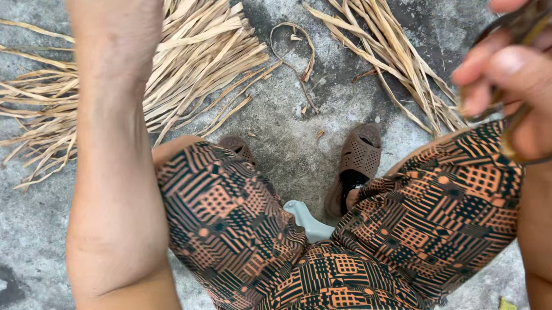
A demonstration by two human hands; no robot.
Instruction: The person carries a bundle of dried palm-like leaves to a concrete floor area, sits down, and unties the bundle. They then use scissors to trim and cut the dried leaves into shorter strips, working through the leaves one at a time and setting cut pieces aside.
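Two heaps of dry straw-coloured strips lie on the concrete floor (12, 228), a broad pile (202, 56) at upper left and a narrower bundle (386, 48) at upper right, with a curled strip (294, 48) between them and two brown sandals (355, 165) below, past patterned trousers (229, 224). The left hand (118, 20) is raised over the pile, its fingers cut off by the frame's top edge, so I cannot tell its grip. The right hand (527, 96) is curled shut around dark brownish strands (540, 13), pinched between thumb and fingers, well apart from both heaps.
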